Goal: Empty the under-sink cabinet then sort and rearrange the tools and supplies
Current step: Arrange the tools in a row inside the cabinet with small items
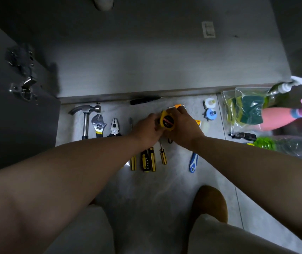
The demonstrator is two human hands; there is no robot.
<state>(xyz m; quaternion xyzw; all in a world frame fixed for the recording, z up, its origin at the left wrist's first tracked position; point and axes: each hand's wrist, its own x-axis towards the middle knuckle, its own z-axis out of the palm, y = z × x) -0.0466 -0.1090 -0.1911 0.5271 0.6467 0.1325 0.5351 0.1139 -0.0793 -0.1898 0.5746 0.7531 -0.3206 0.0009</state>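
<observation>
My left hand [146, 132] and right hand [184, 128] clasp the tape measure [167, 122]; probably dense, rigid, slick, so hold its flat sides.

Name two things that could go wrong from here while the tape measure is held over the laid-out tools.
1. The left hand and right hand both grip the tape measure above the screwdrivers; a slip could scatter that sorted row.
2. The right forearm crosses over the blue-handled tool, so pulling back might drag it out of line.
</observation>
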